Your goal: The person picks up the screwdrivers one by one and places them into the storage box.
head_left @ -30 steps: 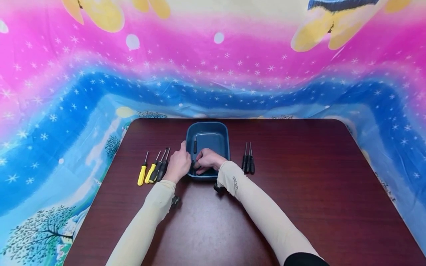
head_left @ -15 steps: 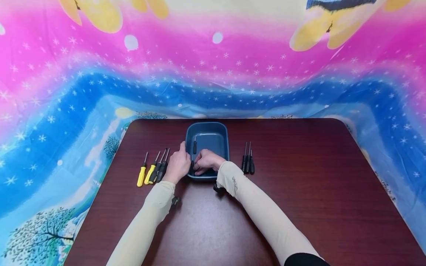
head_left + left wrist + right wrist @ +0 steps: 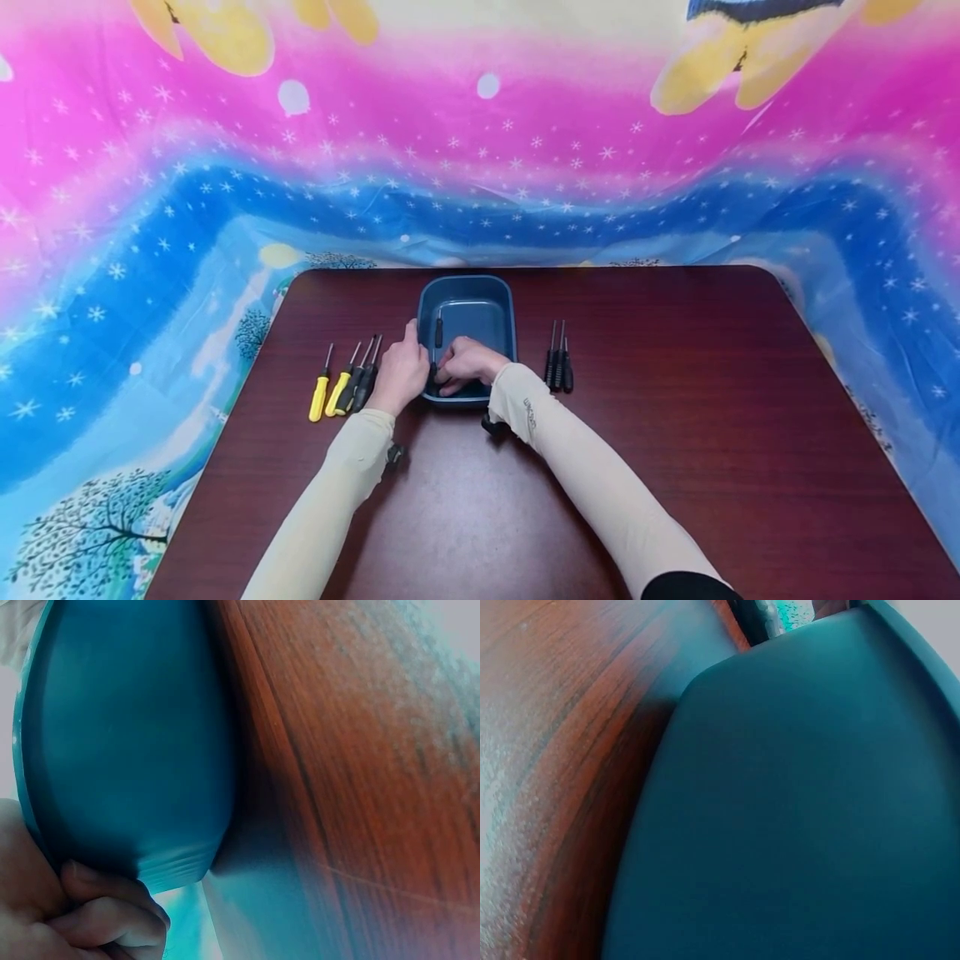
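A dark blue-green plastic box (image 3: pixel 513 321) stands at the middle of the table's far half. My left hand (image 3: pixel 402 367) grips its left wall; in the left wrist view the curled fingers (image 3: pixel 112 919) lie against the outside of that wall. Reaching inside over the near right rim, my right hand (image 3: pixel 471 360) pinches a dark-handled screwdriver (image 3: pixel 432 373) by the left wall, mostly hidden behind the fingers. Farther back in the box lies a small black screwdriver (image 3: pixel 438 332). The right wrist view is filled by the box's outer wall (image 3: pixel 780 795).
Left of the box lie a yellow screwdriver (image 3: pixel 319 396) and, beside it, several yellow and black ones (image 3: pixel 365 387). Three black screwdrivers (image 3: pixel 558 367) lie in a row to the right. The brown table (image 3: pixel 712 417) ends at a printed cloth backdrop (image 3: pixel 480 217).
Both hands keep practically the same place and hold at the box. Only a slight shift of the whole head view shows.
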`<move>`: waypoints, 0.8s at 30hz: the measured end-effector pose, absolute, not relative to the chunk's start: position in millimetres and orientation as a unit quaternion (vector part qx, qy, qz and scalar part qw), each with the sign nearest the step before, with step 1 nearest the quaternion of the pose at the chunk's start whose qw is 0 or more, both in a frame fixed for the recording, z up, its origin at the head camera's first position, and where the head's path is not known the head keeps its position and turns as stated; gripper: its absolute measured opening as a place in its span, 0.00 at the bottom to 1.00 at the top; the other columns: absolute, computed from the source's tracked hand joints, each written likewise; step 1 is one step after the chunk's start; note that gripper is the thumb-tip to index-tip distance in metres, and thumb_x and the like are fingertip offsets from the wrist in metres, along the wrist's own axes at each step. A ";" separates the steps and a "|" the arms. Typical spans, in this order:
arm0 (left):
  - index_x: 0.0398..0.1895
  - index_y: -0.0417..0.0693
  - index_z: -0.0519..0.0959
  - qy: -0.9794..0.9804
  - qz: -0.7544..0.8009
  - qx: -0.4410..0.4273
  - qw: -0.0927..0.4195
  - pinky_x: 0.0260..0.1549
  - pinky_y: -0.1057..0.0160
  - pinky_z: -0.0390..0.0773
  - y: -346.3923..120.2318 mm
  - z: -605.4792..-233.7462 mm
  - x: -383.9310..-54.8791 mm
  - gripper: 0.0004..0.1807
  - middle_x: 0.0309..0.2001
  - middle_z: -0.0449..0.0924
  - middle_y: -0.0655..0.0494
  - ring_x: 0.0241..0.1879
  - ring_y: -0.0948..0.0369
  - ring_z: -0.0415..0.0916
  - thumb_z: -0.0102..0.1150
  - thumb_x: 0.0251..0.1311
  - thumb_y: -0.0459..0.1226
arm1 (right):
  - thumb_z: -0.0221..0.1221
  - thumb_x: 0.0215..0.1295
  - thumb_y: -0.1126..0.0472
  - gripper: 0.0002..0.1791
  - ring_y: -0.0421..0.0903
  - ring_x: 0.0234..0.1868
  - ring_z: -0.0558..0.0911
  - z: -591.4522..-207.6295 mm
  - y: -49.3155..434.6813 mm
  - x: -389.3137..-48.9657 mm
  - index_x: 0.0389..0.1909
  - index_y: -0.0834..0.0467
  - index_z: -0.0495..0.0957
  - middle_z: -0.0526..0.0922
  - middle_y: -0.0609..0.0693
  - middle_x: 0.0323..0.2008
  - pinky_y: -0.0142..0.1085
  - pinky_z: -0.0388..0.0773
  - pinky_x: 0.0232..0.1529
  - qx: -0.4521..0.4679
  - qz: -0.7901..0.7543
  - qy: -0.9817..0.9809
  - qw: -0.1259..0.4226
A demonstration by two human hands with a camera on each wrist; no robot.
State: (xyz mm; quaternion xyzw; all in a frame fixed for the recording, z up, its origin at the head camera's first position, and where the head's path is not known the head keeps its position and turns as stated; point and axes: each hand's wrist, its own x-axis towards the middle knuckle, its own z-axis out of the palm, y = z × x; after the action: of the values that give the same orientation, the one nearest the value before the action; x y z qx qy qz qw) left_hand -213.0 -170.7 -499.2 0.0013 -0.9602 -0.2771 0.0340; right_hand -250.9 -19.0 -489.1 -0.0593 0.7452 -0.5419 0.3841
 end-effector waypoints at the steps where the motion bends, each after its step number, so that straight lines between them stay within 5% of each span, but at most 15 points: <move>1: 0.78 0.36 0.59 -0.960 -0.277 0.002 0.033 0.34 0.45 0.80 -170.5 -499.1 -213.0 0.30 0.33 0.84 0.35 0.32 0.42 0.83 0.45 0.75 0.35 | 0.64 0.63 0.75 0.09 0.45 0.26 0.90 -488.4 -17.8 -251.3 0.42 0.70 0.77 0.87 0.63 0.37 0.38 0.87 0.39 -0.061 -0.541 0.746 0.383; 14: 0.78 0.35 0.59 -0.963 -0.269 0.008 0.024 0.35 0.47 0.80 -169.9 -497.0 -212.8 0.32 0.29 0.82 0.40 0.31 0.46 0.82 0.48 0.74 0.36 | 0.62 0.68 0.71 0.24 0.54 0.41 0.90 -448.9 11.9 -255.4 0.62 0.75 0.72 0.84 0.69 0.50 0.45 0.86 0.49 -0.099 -0.540 0.758 0.351; 24: 0.80 0.36 0.56 -0.961 -0.277 0.012 0.008 0.27 0.54 0.74 -168.5 -495.1 -212.5 0.32 0.21 0.75 0.49 0.22 0.53 0.75 0.46 0.76 0.36 | 0.61 0.71 0.66 0.18 0.65 0.53 0.86 -416.2 55.7 -262.2 0.59 0.68 0.77 0.80 0.70 0.55 0.55 0.80 0.59 -0.098 -0.548 0.771 0.310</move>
State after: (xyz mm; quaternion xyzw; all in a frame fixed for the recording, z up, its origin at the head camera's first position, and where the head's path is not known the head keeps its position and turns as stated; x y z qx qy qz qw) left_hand -212.5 -168.5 -495.1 0.0122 -0.9609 -0.2766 0.0081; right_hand -262.2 55.7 -416.2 -0.0979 0.7706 -0.5479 0.3105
